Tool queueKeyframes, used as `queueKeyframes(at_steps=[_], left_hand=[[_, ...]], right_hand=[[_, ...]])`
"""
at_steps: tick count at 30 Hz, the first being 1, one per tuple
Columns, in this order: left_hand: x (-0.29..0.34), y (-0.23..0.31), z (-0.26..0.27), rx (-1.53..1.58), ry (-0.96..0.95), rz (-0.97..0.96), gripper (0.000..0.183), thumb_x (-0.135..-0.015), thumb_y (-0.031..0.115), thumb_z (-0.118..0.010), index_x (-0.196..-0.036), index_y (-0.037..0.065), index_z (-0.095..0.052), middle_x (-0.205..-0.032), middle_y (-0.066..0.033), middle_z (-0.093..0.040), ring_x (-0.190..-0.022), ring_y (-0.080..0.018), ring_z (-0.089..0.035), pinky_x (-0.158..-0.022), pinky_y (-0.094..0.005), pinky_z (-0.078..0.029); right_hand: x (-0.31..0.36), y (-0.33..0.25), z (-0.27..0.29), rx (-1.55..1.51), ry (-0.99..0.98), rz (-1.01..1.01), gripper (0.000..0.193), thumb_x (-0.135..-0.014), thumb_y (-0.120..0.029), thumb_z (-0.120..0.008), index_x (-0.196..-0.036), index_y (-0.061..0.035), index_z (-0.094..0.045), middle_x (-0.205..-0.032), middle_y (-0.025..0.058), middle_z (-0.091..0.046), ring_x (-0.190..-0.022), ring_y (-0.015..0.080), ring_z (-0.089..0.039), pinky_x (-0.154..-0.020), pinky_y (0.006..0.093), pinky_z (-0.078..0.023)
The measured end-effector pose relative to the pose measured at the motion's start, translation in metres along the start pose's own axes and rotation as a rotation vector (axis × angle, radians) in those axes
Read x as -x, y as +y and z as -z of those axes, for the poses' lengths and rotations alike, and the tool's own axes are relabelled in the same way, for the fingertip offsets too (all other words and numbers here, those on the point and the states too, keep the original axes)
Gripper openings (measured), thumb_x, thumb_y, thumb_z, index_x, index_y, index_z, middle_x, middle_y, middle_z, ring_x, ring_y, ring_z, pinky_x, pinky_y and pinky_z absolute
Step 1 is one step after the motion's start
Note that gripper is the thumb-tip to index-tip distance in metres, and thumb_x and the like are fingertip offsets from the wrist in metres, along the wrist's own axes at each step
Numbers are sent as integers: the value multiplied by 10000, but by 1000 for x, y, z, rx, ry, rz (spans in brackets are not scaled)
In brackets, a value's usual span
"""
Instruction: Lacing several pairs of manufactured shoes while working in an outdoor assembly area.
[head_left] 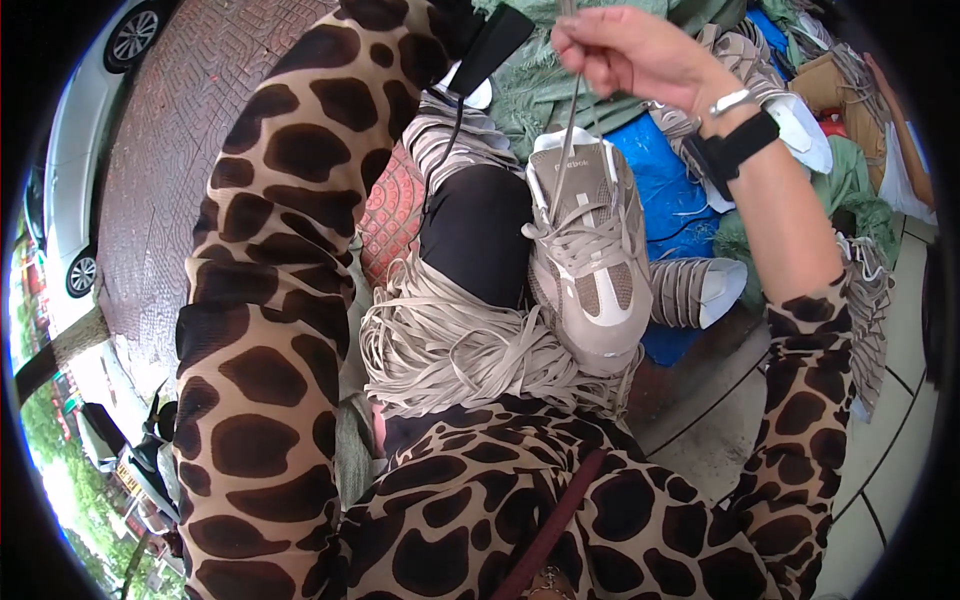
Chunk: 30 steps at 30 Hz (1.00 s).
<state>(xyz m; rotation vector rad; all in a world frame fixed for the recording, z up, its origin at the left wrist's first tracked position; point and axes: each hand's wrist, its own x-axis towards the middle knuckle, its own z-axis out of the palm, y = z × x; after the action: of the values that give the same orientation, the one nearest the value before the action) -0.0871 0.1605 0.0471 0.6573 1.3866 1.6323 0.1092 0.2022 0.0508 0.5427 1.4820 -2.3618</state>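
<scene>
A taupe and white sneaker (pixel 603 290) rests on my lap with its toe toward me, laces crossed over its tongue. A loose shoelace (pixel 571 118) rises from it to my right hand (pixel 640 52), whose fingers are pinched together on it near the top edge. My left arm (pixel 285 260) reaches up along the left side; its hand is out of sight past the upper edge. Near that wrist hangs a black device (pixel 492 48) with a thin cord. A big bundle of flat beige laces (pixel 455 345) lies across my lap beside the sneaker.
Nested sneaker uppers (pixel 690 292) lie on the right, with another stack (pixel 455 140) beyond my knee. Behind are green woven sacks (pixel 535 90) and blue sheeting (pixel 680 190). A cardboard box (pixel 822 90) stands far right. A parked car (pixel 85 140) is on the left.
</scene>
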Motion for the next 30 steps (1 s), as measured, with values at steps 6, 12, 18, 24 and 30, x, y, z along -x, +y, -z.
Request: queueKeyframes(at_steps=[6, 12, 18, 24, 30], left_hand=[[84, -70, 2, -464, 226, -344, 406, -871, 234, -592, -1152, -35, -475, -862, -109, -606, -584, -142, -567, -525, -239, -470], [211, -82, -20, -1015, -375, -356, 129, -737, 150, -641, -815, 54, -604, -765, -64, -605, -735, -229, -600, -698, -364, -467], [230, -90, -31, -1338, -370, -374, 127, -684, 216, -621, -692, 93, -589, -773, -59, -536, -819, -246, -533, -755, -389, -350], [232, -94, -40, -1075, -380, -336, 108, -696, 169, -614, -698, 62, -599, -756, -75, -529, -816, -236, -531, -772, -352, -364], [223, -84, -4, -812, -465, 29, 154, -688, 226, -680, -690, 90, -608, -943, -43, -480, -966, -222, -459, -839, -346, -339]], right_hand=[[-8, 0, 75, 0, 610, 328, 197, -947, -187, -453, -890, -25, -549, -762, 62, -595, -607, 129, -559, -581, 264, -501], [2, -4, 51, 130, 614, 344, 216, -957, -206, -437, -906, -22, -538, -805, 82, -599, -636, 144, -576, -603, 273, -509], [5, -1, 45, 218, 576, 362, 216, -963, -202, -425, -907, -30, -541, -798, 69, -604, -646, 131, -581, -614, 263, -508], [11, -7, 37, 189, 582, 364, 213, -962, -209, -435, -895, -39, -546, -798, 64, -605, -647, 124, -578, -611, 260, -503], [13, -3, 33, 191, 540, 269, 213, -958, -217, -451, -874, -50, -555, -793, 51, -588, -645, 125, -562, -580, 248, -488]])
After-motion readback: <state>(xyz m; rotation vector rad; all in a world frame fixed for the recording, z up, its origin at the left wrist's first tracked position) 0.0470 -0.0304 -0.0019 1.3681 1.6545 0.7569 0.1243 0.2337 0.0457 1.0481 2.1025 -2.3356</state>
